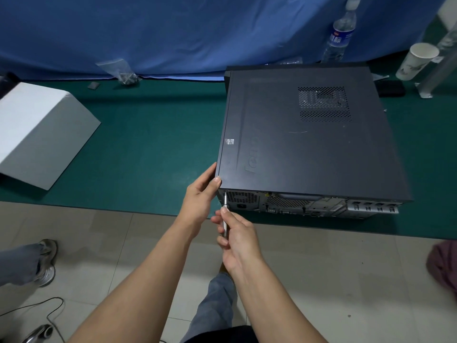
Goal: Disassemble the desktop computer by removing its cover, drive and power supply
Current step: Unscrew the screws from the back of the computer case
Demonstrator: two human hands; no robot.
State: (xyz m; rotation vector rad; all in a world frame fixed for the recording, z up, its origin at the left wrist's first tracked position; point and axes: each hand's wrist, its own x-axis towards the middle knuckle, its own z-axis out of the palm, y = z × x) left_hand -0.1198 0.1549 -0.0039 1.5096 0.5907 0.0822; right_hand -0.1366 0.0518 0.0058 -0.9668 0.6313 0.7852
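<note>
A dark grey desktop computer (309, 144) lies on its side on the green table mat (153, 144), its rear panel facing me at the table's front edge. The side cover with vent holes is on top. My left hand (200, 196) grips the near left corner of the case, thumb on the cover. My right hand (237, 241) pinches a slim silver screwdriver (225, 216). Its tip touches the top left corner of the rear panel, beside the power supply grille.
A white cardboard box (42, 132) sits at the left of the mat. A small plastic bag of parts (123, 73) lies by the blue curtain. A water bottle (341, 33) and paper cup (415, 60) stand behind the computer. Another person's shoe (47, 261) is on the tiled floor.
</note>
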